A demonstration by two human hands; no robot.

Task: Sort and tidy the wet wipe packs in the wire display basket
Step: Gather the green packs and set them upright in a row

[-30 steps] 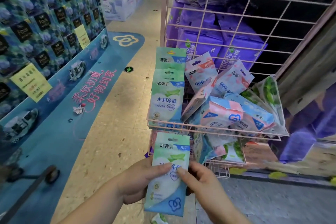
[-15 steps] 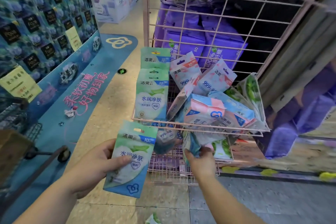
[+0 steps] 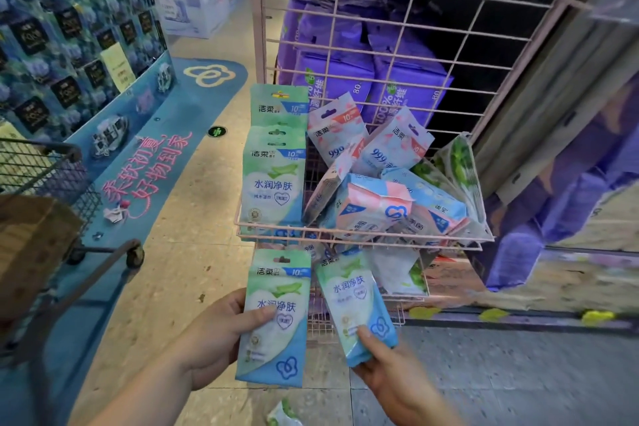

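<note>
Packs in hand now number two: the left hand [image 3: 211,339] grips a green wet wipe pack [image 3: 275,318] upright, thumb across its front face, and the right hand [image 3: 387,367] is closed on the bottom corner of a second green pack [image 3: 356,304], tilted with its top toward the lower basket [image 3: 401,316]. Half a second earlier the right hand was empty and reaching into that lower basket, and the left hand held its pack lower and farther left; the two packs are now side by side, just apart, below the front rim of the upper wire basket [image 3: 363,239]. Upper basket contents: at the left end, a row of green packs [image 3: 275,180] standing upright one behind another; to their right, a loose pile of pink-and-blue packs [image 3: 377,204] lying at mixed angles, two of them propped against the rear grid; at the far right, packs with green leaf print [image 3: 456,162] leaning on the side wall. Lower basket contents: several more packs, partly hidden behind the upper rim. Behind the pink wire rack stand large purple packages [image 3: 408,86]. A shopping trolley [image 3: 45,183] is at the left on the blue floor graphic [image 3: 166,156]. One small pack [image 3: 281,417] lies on the floor between the forearms.
</note>
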